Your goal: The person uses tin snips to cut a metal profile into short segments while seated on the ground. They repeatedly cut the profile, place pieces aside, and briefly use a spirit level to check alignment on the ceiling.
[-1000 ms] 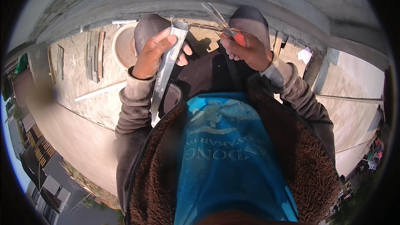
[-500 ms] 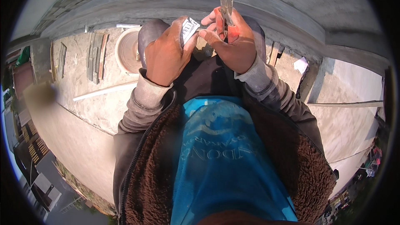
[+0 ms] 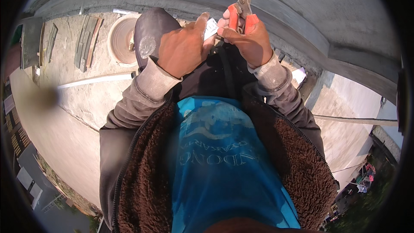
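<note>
My left hand (image 3: 183, 49) is closed, pinching a small white printed piece (image 3: 211, 28) between thumb and fingers; whether it is paper or a packet I cannot tell. Red-handled metal shears (image 3: 244, 1) stand upright in my right hand (image 3: 252, 43), blades pointing away from me and slightly parted. My right palm and fingers wrap the red grips, while the thumb and a fingertip reach the white piece's right edge. Both hands are over my dark-trousered lap, close together.
A round pale basin (image 3: 123, 39) is on the rough floor left of my knee. Further left lie several narrow boards (image 3: 88, 43), and a white strip (image 3: 97, 80) lies nearer me. A grey concrete beam (image 3: 297, 30) runs across ahead. At right is a thin wooden batten (image 3: 355, 120).
The shears and my right hand have shifted slightly right, with the handles turned more into view. The white piece has moved right, against my right fingertips. The whole view has shifted too.
</note>
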A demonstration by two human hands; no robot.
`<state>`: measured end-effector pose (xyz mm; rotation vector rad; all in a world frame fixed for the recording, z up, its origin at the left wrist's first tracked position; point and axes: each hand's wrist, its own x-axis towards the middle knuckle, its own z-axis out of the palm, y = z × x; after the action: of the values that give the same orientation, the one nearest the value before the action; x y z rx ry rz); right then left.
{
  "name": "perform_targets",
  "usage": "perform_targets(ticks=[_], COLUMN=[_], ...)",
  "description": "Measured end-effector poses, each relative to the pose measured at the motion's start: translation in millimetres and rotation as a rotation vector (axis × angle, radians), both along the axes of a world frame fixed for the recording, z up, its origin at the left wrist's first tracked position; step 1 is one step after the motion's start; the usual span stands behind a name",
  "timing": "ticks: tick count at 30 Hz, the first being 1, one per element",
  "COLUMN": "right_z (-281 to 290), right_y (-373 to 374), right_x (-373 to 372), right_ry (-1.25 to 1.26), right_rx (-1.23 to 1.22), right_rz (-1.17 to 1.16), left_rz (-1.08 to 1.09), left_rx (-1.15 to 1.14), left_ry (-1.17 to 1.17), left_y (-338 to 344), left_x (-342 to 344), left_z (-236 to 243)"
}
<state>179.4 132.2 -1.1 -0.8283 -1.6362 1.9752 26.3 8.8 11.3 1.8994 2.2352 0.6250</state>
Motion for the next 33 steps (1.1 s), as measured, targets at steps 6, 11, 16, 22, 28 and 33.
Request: perform_targets(ticks=[6,11,16,22,28,33], right_z=[1,-3,12,31,38,38], right_y=[3,1,-46,-57,-33,-32], right_x=[7,52,52,35,45,47], right_ry=[-0.072,-0.199,-0.250,-0.104,-0.362,-0.382], right_rx=[0.145,0.086,0.149,-0.092,0.597,0.783], right_rz=[-0.072,-0.031,0.105,0.378,0.328,0.219], left_rz=[0.033,0.013,0.133,-0.031,-0.021,-0.110], left_rx=[0.024,0.024,0.318,0.215,0.154,0.186], left_ry=[-0.197,-0.411,-0.467,-0.060,-0.153,-0.002], left_y=[-6,-22,-34,-36,-42,-40], left_x=[-6,-41,-36,-37,-37,-33], left_z=[-2,18,24,44,35,31])
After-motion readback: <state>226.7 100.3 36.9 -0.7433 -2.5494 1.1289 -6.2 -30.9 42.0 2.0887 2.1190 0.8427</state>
